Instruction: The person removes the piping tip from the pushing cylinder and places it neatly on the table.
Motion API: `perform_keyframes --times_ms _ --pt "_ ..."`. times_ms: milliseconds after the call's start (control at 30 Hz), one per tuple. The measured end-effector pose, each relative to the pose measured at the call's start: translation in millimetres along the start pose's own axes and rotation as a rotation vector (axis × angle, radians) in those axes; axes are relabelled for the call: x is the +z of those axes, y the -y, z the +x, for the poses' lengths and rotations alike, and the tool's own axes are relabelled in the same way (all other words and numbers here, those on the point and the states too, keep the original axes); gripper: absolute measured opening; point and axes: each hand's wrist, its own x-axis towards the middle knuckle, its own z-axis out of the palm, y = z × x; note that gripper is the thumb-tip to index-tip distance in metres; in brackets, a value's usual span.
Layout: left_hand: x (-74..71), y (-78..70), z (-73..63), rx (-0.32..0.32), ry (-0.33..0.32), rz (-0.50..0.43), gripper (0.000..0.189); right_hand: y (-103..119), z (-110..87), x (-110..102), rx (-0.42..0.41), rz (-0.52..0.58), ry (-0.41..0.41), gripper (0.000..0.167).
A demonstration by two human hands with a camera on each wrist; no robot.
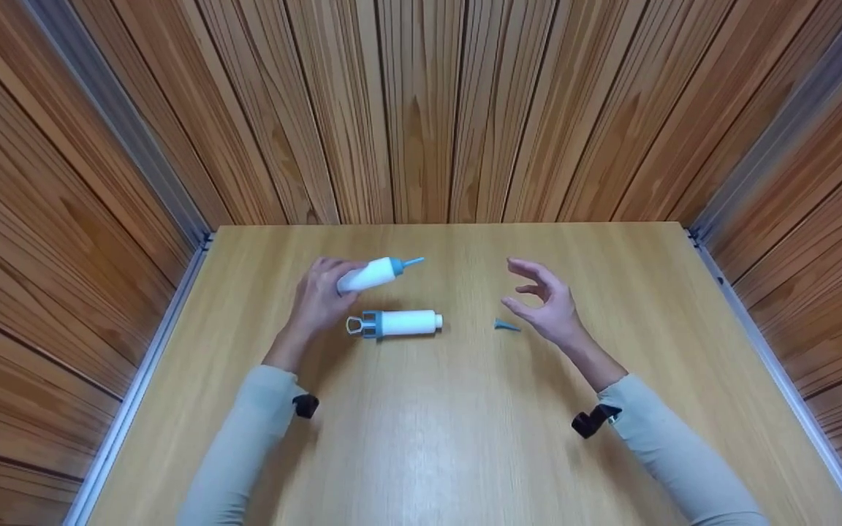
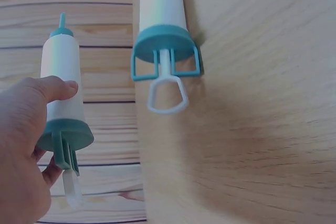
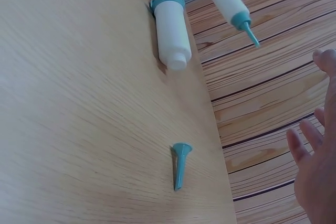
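A white icing syringe (image 1: 376, 274) with a thin teal nozzle at its tip is gripped by my left hand (image 1: 319, 292), raised above the table. In the left wrist view the thumb lies across the barrel (image 2: 65, 74), and the teal handles and white pull ring hang below it. A second icing syringe (image 1: 408, 322) lies on its side on the table, its ring to the left and its bare white tip to the right. Near my right hand (image 1: 554, 307) lies a loose teal nozzle (image 3: 181, 161). That hand is held in the air with fingers apart, holding nothing.
The wooden table (image 1: 421, 453) runs up to a plank wall (image 1: 421, 109) at the back. Plank side walls with metal rails (image 1: 764, 365) border it left and right. A black wrist camera (image 1: 596, 421) sticks out from each sleeve.
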Motion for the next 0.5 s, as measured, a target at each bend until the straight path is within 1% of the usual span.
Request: perform_keyframes --times_ms 133,333,500 --pt "-2.0 -9.4 -2.6 0.053 -0.013 0.010 0.044 1.3 -1.3 2.6 0.005 0.006 0.008 0.062" --pt "-2.1 -20.1 -5.1 0.102 -0.037 0.020 0.046 4.1 -2.8 7.1 0.015 0.021 0.017 0.062" --pt "-1.0 -28.0 -7.1 0.161 -0.054 0.032 0.048 6.6 -3.9 11.2 0.013 0.040 0.027 0.063"
